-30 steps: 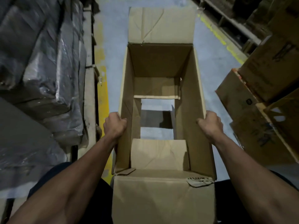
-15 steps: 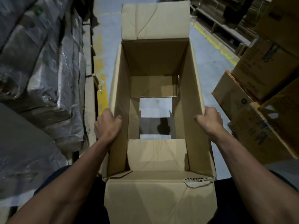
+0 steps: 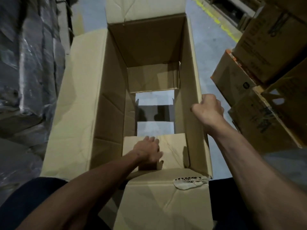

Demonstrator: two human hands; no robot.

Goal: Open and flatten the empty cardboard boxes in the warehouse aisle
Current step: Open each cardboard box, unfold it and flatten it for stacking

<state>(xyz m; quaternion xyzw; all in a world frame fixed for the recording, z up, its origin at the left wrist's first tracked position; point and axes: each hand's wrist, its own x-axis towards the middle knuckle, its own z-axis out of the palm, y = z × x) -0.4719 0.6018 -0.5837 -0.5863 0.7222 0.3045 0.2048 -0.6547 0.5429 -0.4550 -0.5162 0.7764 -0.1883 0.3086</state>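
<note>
A tall brown cardboard box (image 3: 187,67) stands upright in front of me, open at the top. Its bottom flaps are partly open, so the grey floor shows through the gap. The left top flap (image 3: 78,100) is folded outward and lies wide. My left hand (image 3: 147,151) reaches down inside the box, fingers spread flat on the near bottom flap (image 3: 174,146). My right hand (image 3: 207,108) grips the upper edge of the right wall, fingers curled over it. A torn patch of tape sits on the near top flap (image 3: 166,201).
Plastic-wrapped grey goods (image 3: 28,63) fill the left side. Stacked printed cardboard boxes (image 3: 265,67) crowd the right, close to my right hand. A grey aisle floor with a yellow line (image 3: 214,19) runs ahead beyond the box.
My left hand let go of the left wall edge and moved down inside the box onto the near bottom flap. The left top flap has swung outward. My right hand keeps its grip.
</note>
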